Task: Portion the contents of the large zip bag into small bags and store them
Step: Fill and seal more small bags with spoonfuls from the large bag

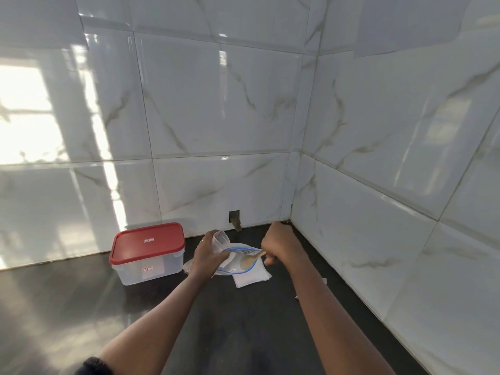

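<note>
While both arms reach forward over the dark tabletop (81,307):
Left hand (208,253): grip holding a small bag (220,240) upright.
Right hand (278,246): fist closed on a wooden spoon (250,262), its bowl inside the large zip bag (238,259).
Large zip bag: lying on the tabletop, beside the red-lidded container (147,253).

We see the blue-zipped large bag (238,259) open just right of the red-lidded box (147,253), small bags (253,276) flat beneath it.

The lidded container (147,254) stands on the surface (81,307) near the back wall (203,117), left of the large zip bag (238,259). The bag lies on flat small bags (253,277), near the corner where the side wall (392,185) meets the back wall.
</note>
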Demonstrator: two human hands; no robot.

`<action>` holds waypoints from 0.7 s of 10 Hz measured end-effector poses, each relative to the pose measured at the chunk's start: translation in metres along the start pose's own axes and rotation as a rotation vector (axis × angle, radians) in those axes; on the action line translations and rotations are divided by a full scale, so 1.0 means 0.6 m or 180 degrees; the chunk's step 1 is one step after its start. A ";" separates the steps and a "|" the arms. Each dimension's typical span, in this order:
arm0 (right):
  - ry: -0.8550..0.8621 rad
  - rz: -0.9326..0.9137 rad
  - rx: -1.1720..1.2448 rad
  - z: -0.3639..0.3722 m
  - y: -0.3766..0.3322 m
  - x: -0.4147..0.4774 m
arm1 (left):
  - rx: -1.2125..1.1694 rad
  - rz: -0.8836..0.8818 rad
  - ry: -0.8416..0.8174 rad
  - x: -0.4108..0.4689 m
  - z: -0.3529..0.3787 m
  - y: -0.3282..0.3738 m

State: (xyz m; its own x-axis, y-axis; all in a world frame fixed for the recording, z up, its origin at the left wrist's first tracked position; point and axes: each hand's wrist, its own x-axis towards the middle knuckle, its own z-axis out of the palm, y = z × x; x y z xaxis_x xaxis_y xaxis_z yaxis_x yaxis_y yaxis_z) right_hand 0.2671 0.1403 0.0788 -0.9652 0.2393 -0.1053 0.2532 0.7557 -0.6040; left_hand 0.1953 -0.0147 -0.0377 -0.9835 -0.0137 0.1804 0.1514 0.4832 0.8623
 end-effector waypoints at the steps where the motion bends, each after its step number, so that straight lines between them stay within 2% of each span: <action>1: -0.0083 0.0069 -0.0076 0.081 0.035 0.042 | 0.0233 0.0178 -0.0199 -0.003 -0.004 0.004; 3: 0.0135 -0.0107 -0.0062 0.172 0.051 0.038 | 0.0458 0.0441 -0.0762 -0.012 -0.018 -0.007; 5: -0.0158 -0.0241 -0.0175 0.224 0.077 0.023 | 0.0844 0.0415 -0.1225 -0.028 -0.022 -0.017; 6: 0.0076 -0.0225 -0.0174 0.224 0.092 0.022 | 0.0829 0.0438 -0.1501 -0.033 -0.014 -0.021; 7: 0.0658 -0.0269 -0.0080 0.203 0.101 0.018 | 0.0342 0.0353 -0.1348 -0.034 -0.005 -0.016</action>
State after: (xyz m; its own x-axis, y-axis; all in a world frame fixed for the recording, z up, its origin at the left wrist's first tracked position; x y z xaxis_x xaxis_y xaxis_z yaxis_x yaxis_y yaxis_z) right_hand 0.2640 0.1145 -0.0555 -0.9499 0.2924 0.1104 0.1762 0.7927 -0.5836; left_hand 0.2141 -0.0215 -0.0482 -0.9191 0.3920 0.0402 0.2692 0.5500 0.7906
